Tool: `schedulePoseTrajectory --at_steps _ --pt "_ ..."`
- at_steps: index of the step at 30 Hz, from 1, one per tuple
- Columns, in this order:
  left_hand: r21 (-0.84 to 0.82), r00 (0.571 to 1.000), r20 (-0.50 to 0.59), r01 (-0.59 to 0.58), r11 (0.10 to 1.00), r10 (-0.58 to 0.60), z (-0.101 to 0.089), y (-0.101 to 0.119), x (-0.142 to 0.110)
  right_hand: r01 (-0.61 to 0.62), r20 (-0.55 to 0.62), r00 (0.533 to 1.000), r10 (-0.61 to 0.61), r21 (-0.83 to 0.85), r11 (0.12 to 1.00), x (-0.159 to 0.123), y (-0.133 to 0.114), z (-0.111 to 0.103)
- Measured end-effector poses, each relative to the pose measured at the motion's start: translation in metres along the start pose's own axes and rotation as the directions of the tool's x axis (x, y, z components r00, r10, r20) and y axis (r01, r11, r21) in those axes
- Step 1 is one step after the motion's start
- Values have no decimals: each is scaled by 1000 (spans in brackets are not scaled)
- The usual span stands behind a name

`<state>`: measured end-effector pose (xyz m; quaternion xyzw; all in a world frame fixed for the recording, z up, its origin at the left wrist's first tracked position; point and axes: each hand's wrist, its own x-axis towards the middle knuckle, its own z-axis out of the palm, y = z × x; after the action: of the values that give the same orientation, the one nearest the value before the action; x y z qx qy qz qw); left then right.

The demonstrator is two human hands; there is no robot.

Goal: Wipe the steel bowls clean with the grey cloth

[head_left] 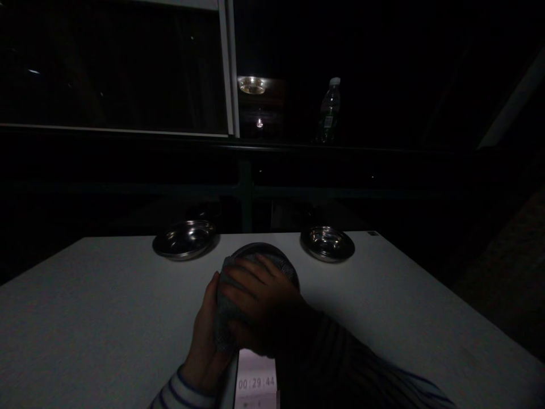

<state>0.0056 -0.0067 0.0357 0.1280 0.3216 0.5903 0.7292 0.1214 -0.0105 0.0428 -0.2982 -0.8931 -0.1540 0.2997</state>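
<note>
A round metal bowl (283, 258), mostly hidden behind my hands, is held near the middle of the white table. My left hand (206, 329) grips it from the left side, its fingers largely out of sight under the cloth. A grey-green cloth (227, 318) drapes over the left part of the bowl. On top of the cloth lies my right hand (264, 295), fingers bent around it and pressing it against the bowl.
Two shiny metal bowls stand at the far edge: a left bowl (185, 241) and a right bowl (327, 244). A lit phone (256, 380) with a timer lies near me on the white table (106, 318). Behind, a plastic bottle (330, 111) stands on a dark ledge.
</note>
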Motion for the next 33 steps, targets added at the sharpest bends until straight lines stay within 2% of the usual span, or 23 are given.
schedulePoseTrajectory --at_steps 4,8,11,13,14,15,17,19,20,21,24,26,30,33 --pt "9 995 -71 72 997 -71 -10 5 9 84 -27 996 -86 -78 993 -19 1 6" --pt "2 997 -53 55 998 -55 -10 4 14 52 -97 993 -68 -156 986 -41 22 10" --pt "5 1000 -23 0 1000 0 -8 4 14 -80 -134 989 67 -94 992 -53 38 7" --pt "13 999 -18 -37 999 37 -8 5 14 -245 -152 956 250 50 968 -59 45 2" --pt "14 999 -13 -51 999 51 -9 5 14 -347 -162 916 368 144 927 -62 48 0" --pt "13 998 -8 -55 998 55 -10 5 15 -451 -174 851 496 246 858 -65 50 -2" --pt "15 999 0 -46 999 46 -12 5 16 -608 -176 663 727 441 661 -69 52 -5" --pt "34 999 12 -41 999 40 -14 4 18 -660 -144 487 861 586 471 -71 52 -8" --pt "46 999 17 -41 998 40 -15 4 19 -658 -126 434 892 631 410 -71 52 -10" --pt "58 999 23 -45 997 44 -15 4 19 -651 -121 408 905 656 381 -71 52 -11" --pt "105 997 19 -75 992 73 -15 3 19 -634 -175 396 901 658 406 -72 54 -13" --pt "152 995 10 -100 983 100 -13 3 18 -636 -241 437 867 599 487 -78 59 -12" --pt "213 980 -13 -194 958 201 -10 6 18 -623 -305 553 775 465 628 -93 70 -5" --pt "231 952 -51 -282 931 301 -8 12 18 -626 -296 560 774 460 629 -98 73 -3"
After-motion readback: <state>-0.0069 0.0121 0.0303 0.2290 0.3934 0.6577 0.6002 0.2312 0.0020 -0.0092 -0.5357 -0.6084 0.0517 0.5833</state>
